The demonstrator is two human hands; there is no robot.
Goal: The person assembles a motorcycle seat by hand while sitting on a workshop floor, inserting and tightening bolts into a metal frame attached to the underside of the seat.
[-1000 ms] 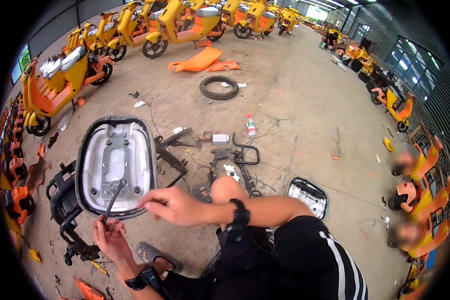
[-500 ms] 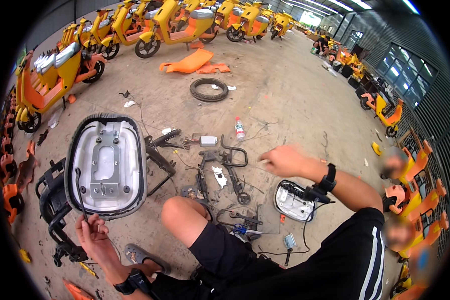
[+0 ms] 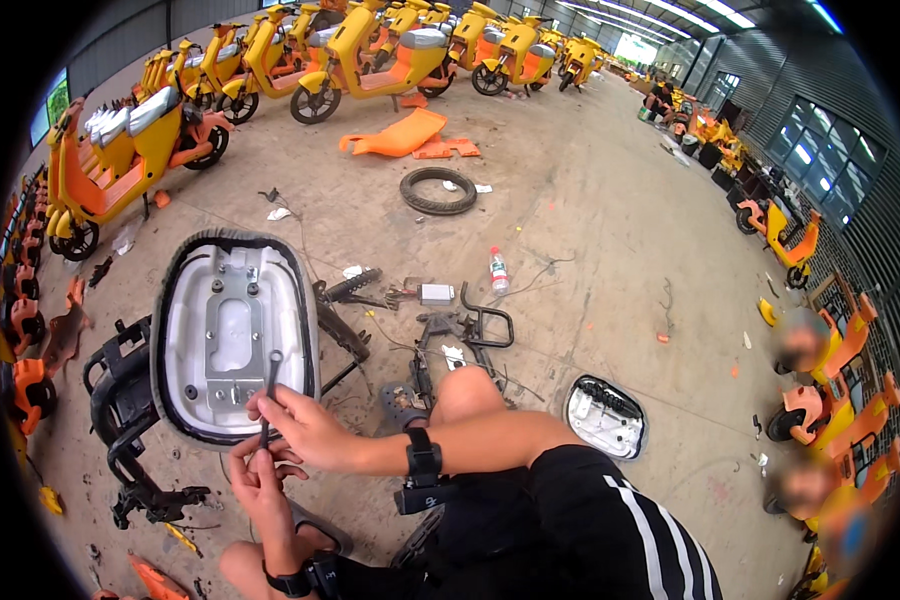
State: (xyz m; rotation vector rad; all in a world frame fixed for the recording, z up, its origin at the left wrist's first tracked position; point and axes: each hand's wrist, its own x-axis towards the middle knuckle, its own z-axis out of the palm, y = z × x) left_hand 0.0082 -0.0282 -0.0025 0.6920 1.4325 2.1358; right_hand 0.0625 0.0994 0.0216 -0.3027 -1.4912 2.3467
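An upturned scooter seat (image 3: pixel 185 325) lies with its white underside up and a metal bracket (image 3: pixel 217 345) bolted along its middle. Over its lower right edge, a dark wrench (image 3: pixel 273 372) points its ring end up across the white plastic. My left hand (image 3: pixel 262 492) is closed around the wrench's lower end, below the seat's rim. My right hand (image 3: pixel 310 428) has reached in from the right, its thumb and fingers pinching the same wrench higher up. The right hand covers part of the wrench and the seat's edge.
A black scooter frame (image 3: pixel 120 400) sits beneath the seat. A smaller upturned seat (image 3: pixel 595 420) lies to the right. Ahead are a tyre (image 3: pixel 438 191), a bottle (image 3: pixel 498 270), metal parts (image 3: pixel 442 325) and orange panels (image 3: pixel 400 135). Yellow scooters (image 3: pixel 370 70) line the back.
My right hand has swung from the far right across to the wrench and taken hold of it. My left hand has moved right with the wrench. The view has shifted slightly.
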